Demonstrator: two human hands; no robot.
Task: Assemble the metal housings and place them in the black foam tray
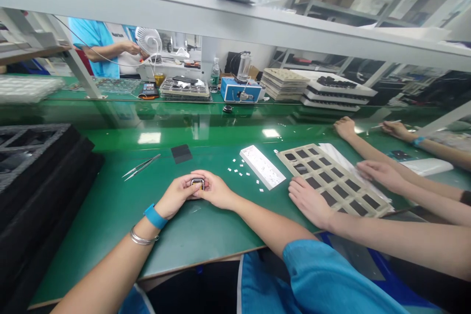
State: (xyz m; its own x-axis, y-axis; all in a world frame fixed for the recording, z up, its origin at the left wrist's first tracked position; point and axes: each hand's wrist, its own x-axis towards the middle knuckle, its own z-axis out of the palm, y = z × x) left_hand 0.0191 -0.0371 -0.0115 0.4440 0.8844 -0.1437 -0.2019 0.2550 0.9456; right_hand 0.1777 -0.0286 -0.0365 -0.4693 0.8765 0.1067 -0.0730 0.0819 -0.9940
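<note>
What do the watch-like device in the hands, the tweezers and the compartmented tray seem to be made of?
Watch-like device: glossy rim, probably metal from its bright edge, though plastic is possible. Tweezers: likely smooth steel, from their silvery sheen. Compartmented tray: matte beige, perhaps moulded plastic or pulp, from its dull, formed ribs.

Square device (197, 184) in left hand (177, 197) and right hand (218, 191) over green table (206, 235)
</note>
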